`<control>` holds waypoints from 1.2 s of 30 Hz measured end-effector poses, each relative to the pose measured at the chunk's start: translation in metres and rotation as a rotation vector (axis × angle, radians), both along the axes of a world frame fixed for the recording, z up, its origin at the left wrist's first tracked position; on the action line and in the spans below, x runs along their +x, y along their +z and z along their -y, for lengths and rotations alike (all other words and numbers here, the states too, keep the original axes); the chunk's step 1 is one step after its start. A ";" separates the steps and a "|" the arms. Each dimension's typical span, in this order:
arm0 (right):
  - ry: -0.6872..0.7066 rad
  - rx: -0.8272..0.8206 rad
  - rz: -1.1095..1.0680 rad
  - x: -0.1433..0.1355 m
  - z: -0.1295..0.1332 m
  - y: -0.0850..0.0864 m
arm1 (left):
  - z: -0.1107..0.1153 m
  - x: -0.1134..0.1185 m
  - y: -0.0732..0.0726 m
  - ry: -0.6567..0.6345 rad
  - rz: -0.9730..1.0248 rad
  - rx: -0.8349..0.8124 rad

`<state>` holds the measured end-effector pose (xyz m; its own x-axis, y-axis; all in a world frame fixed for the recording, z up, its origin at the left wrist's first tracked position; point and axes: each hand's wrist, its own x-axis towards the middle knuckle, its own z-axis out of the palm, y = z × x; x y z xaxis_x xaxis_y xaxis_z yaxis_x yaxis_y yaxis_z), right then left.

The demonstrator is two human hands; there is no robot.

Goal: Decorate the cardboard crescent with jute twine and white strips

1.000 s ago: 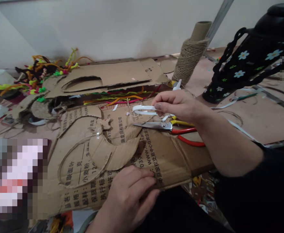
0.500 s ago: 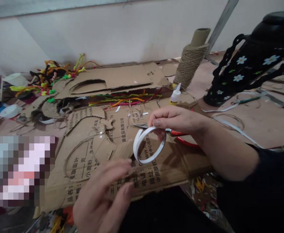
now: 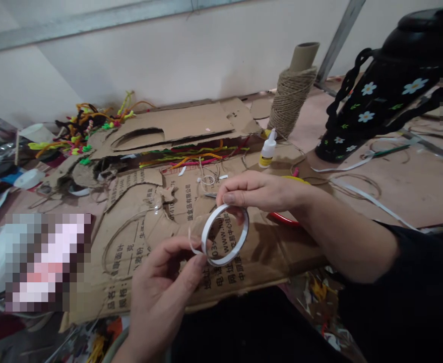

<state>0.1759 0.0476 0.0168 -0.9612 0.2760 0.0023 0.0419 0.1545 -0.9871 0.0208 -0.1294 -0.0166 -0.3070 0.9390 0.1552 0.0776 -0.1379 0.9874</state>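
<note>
1. Two hands meet at one white ring (image 3: 206,229). Right hand (image 3: 270,191): thumb and fingers pinch its upper rim. Left hand (image 3: 156,292): thumb and forefinger close in at its lower left, where a thin loose end (image 3: 191,242) curls outward; from where I stand I cannot tell whether they clamp that end, the rim or both

2. Ring position: raised in front of the cardboard sheet (image 3: 266,242), its opening facing the wearer's side at a slant

3. Step in hand, as I judge it: managing the loose end while the right hand steadies the ring. The next move calls for a firm right pinch, a sure left hold on the end and light tension, so that the ring keeps its round form

4. Near surroundings: scissors (image 3: 283,218) lie partly hidden behind the right hand; a small white bottle (image 3: 268,151) stands beyond it

5. Outer surroundings: twine cone (image 3: 291,96) upright near the wall, black flowered flask (image 3: 380,75) further right, white strip (image 3: 376,201) on the table (image 3: 414,186)

6. Markings: the sheet carries black Chinese print, including 食品有限公司 (food company limited), 电话 (telephone) with 039, and 网址 (website) beginning www.hu, then covered. The small bottle's yellow label is too small to read, and I can make out no brand on the flask
</note>
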 end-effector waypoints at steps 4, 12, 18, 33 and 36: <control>-0.024 0.073 -0.046 -0.001 0.000 -0.001 | -0.001 -0.001 0.000 0.026 0.171 -0.049; 0.020 0.649 -0.335 -0.005 0.023 0.005 | -0.010 0.004 0.007 0.000 0.292 -0.107; -0.038 0.772 -0.271 -0.008 0.031 0.000 | -0.018 0.012 0.012 0.057 0.375 -0.092; 0.008 0.735 -0.019 0.006 0.020 0.011 | 0.002 -0.010 0.017 0.208 -0.563 0.257; 0.072 0.696 -0.046 0.006 0.020 0.011 | -0.003 -0.007 0.029 -0.133 -0.978 0.410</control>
